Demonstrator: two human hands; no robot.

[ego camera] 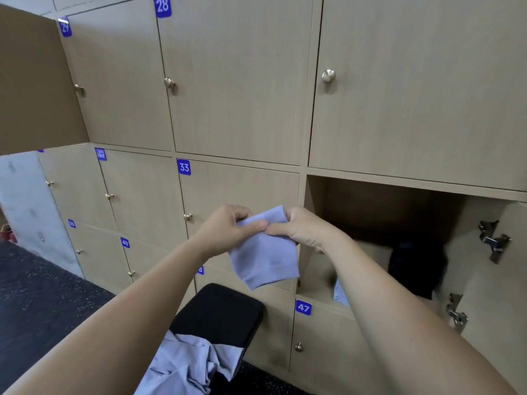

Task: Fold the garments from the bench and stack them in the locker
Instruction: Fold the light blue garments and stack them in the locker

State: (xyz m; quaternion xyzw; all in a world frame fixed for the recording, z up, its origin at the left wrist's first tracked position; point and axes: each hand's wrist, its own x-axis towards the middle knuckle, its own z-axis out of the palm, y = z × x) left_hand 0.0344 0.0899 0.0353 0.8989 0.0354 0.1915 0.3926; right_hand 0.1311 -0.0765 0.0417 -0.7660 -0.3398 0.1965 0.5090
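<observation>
- The left hand [228, 228] and right hand [305, 229], thumbs touching, pinch the top of a small lilac cloth [265, 258].
- At 3 o'clock, the open locker [370, 212] holds a dark garment [416, 269].
- At 6 o'clock, crumpled lilac clothing [188, 363] lies on the table [219, 309].

A bank of pale wood-grain locker doors [236, 89] fills the view, each with a round metal knob [328, 75] and a blue number plate [184, 167]. Left of it stands a grey concrete wall [25, 201]. The floor [37, 295] is dark and speckled; a black padded bench [216, 312] stands before the lockers
</observation>
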